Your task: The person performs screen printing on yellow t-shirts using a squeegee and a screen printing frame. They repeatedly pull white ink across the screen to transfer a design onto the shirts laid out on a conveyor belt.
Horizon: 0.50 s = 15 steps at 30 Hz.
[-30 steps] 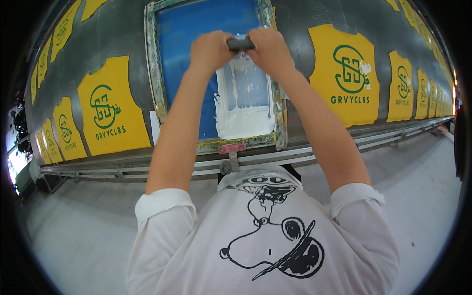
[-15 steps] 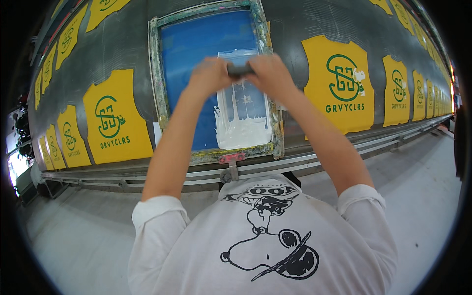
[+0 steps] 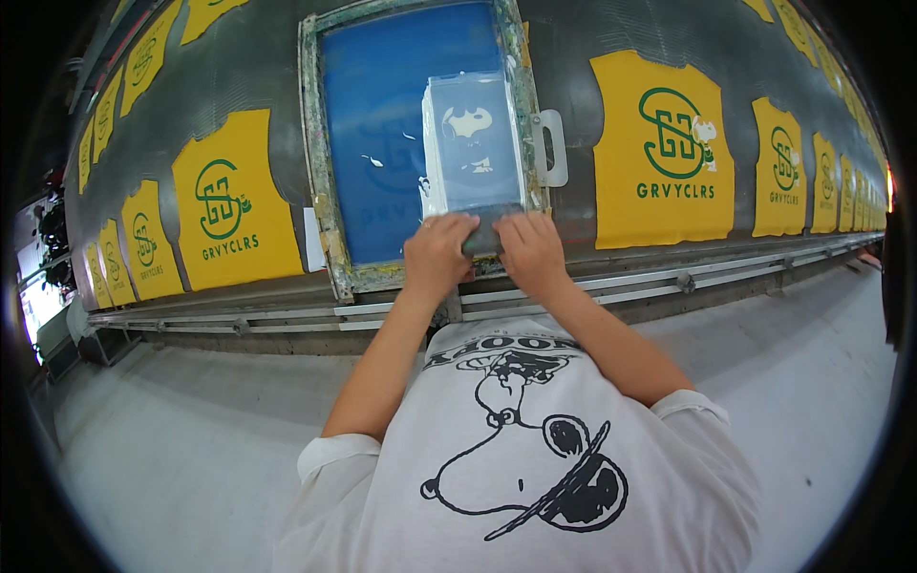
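A blue-meshed printing screen (image 3: 377, 215) in a paint-stained frame lies on the dark table. Across its near end stands a dark squeegee (image 3: 489, 232), gripped at both sides. My left hand (image 3: 439, 253) is closed round its left part, and my right hand (image 3: 535, 250) round the right part, close together. Beyond them a pale translucent window (image 3: 478, 115) in the mesh shows a small white figure, with white ink (image 3: 433, 181) streaked along its left edge. The squeegee's lower edge and any ink under it are hidden by my hands.
Yellow shirt panels with green prints lie on both sides, one at right (image 3: 666, 153) and one at left (image 3: 234, 201), with several more beyond. A white handle (image 3: 552, 148) juts from the screen's right side. A metal rail (image 3: 630, 292) runs along the table's near edge.
Both hands have drawn the squeegee toward me, from the window's far end to the screen's near end. The thick white ink over the window is gone, leaving the figure visible.
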Motion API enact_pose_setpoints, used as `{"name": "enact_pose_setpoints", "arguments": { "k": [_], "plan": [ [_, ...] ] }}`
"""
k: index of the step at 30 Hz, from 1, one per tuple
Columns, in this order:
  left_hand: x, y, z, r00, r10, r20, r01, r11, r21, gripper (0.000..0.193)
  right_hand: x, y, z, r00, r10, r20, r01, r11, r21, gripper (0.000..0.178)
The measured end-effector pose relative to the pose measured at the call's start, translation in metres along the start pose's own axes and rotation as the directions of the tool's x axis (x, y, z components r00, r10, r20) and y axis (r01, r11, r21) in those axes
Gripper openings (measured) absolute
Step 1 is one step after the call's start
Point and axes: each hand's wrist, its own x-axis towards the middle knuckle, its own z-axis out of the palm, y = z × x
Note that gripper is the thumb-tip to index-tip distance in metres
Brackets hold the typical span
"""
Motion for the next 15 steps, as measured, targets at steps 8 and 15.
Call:
{"name": "enact_pose_setpoints", "arguments": {
  "k": [8,15],
  "plan": [
    [0.096,-0.017,-0.045,0.869,-0.059,0.492,0.04,0.998,0.048,0.03,0.059,0.069,-0.017,0.865,0.401,-0.3,-0.374,0.916,0.145,0.035],
    [0.201,-0.052,-0.042,0.944,0.004,0.329,-0.01,1.0,0.015,0.026,0.087,0.101,0.016,0.644,0.738,-0.2,-0.667,0.67,0.326,0.036]
  ]
}}
